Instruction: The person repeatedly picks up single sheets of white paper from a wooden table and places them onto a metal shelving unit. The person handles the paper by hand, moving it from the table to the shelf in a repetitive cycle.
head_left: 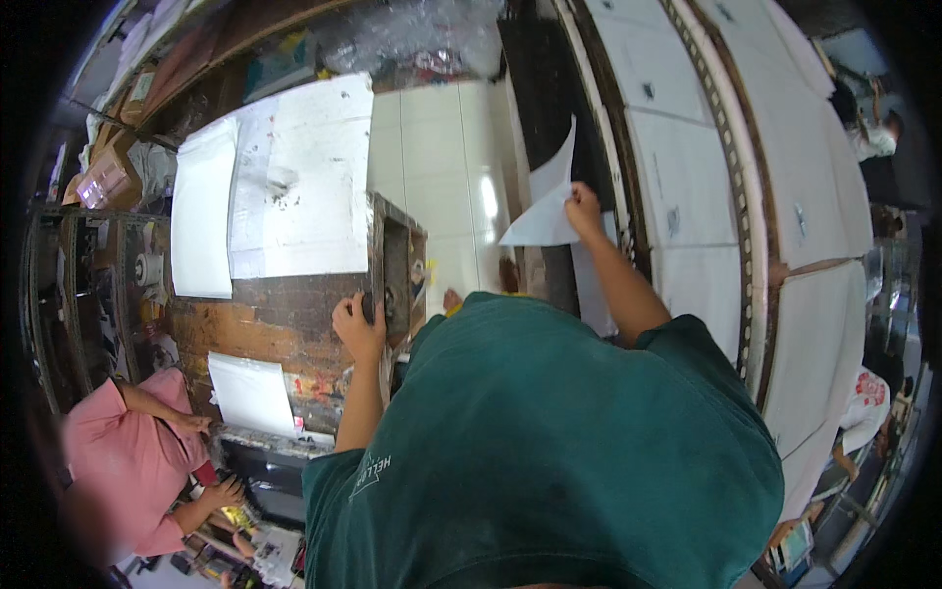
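Observation:
My right hand (pixel 584 210) pinches the edge of a thin white sheet (pixel 546 218). Its pointed corner lifts and curls above a dark strip along the white-covered long table. My left hand (pixel 359 328) is at the edge of the stained wooden table (pixel 245 312), its fingers curled round a small dark object (pixel 369 307) whose kind I cannot make out. Beyond that hand lie a large white board with dark smudges (pixel 304 177) and a stack of white sheets (pixel 204 216). A smaller white stack (pixel 251 393) lies nearer, on the same table.
To the right runs a long table with white panels (pixel 677 177) and a perforated rail (pixel 731 147). A person in pink (pixel 137 452) stands at the lower left. Shelves and a cardboard box (pixel 110 179) are at far left. Clear plastic bags (pixel 417 39) lie beyond the tiled floor (pixel 432 147).

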Motion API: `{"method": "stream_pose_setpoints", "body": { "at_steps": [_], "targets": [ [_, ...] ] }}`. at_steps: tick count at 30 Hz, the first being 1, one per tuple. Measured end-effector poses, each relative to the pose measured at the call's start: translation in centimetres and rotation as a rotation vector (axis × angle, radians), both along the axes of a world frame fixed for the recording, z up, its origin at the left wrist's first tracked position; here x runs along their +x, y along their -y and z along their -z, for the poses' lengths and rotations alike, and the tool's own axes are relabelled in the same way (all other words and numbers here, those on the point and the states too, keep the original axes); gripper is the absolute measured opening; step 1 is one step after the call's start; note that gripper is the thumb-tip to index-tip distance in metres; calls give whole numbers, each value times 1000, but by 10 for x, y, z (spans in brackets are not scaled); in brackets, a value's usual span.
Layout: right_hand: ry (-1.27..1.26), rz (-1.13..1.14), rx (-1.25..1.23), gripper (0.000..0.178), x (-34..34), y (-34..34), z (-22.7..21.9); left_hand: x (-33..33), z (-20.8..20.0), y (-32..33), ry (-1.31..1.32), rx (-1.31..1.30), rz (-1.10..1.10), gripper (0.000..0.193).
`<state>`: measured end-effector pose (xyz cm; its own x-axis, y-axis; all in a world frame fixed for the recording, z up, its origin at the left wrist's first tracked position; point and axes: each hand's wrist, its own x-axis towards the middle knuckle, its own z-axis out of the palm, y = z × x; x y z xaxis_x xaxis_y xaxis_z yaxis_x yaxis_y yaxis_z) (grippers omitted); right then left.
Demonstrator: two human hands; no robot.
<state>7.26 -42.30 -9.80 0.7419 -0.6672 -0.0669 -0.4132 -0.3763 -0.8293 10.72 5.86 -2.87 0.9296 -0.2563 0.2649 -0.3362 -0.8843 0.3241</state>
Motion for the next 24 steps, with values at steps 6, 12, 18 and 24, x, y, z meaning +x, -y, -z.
{"method": "stream_pose_setpoints", "body": {
  "at_steps": [6,12,18,24],
  "targets": [
    [-153,-40,68,32,-35,-2,-20,2,1,3,42,94,78,43],
    [-58,-8,227,30,-77,-27,-4,5,13,-1,-33,112,80,44],
    [-16,47,155,28,-104,-32,4,9,19,-1,-38,148,82,47],
    [-53,59,133,27,-101,-45,-6,10,18,-1,-49,160,108,48]
  ]
}}
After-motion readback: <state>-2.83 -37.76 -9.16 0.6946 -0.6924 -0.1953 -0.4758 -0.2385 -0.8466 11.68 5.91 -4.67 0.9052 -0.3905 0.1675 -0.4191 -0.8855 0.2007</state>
